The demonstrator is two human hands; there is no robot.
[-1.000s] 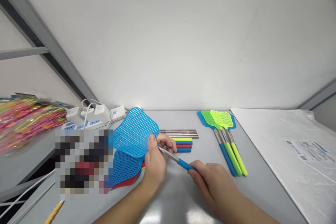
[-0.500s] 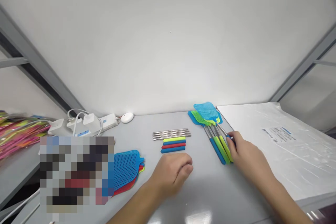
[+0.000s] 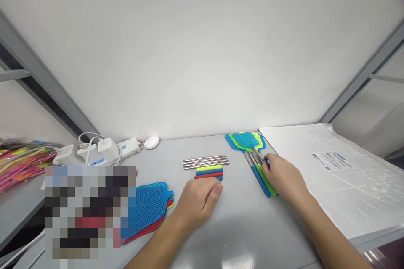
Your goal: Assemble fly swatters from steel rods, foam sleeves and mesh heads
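Observation:
My right hand (image 3: 282,175) is closed round the blue handle of a fly swatter, whose blue mesh head (image 3: 245,139) lies over a green one at the back. Beside and beneath it rest several other fly swatters with metal shafts, among them a blue handle (image 3: 260,181) and a green handle (image 3: 267,179). My left hand (image 3: 199,200) is curled into a loose fist with nothing visible in it. Just beyond its knuckles lie a yellow grip (image 3: 209,168), a red grip (image 3: 210,175) and blue ones, partly covered by the hand. Several metal rods (image 3: 205,162) lie behind these grips.
Loose blue and red swatter heads (image 3: 150,204) are stacked at left, beside a blurred-out area. Behind stand a power strip (image 3: 130,148) with plugs and a white oval device (image 3: 152,142). A white wrapped package (image 3: 328,168) covers the right side. Colourful items (image 3: 28,162) lie far left.
My right hand has lowered the blue swatter onto the pile, its head now lying flatter over the others. My left hand has shifted slightly left and forward, covering part of the grips.

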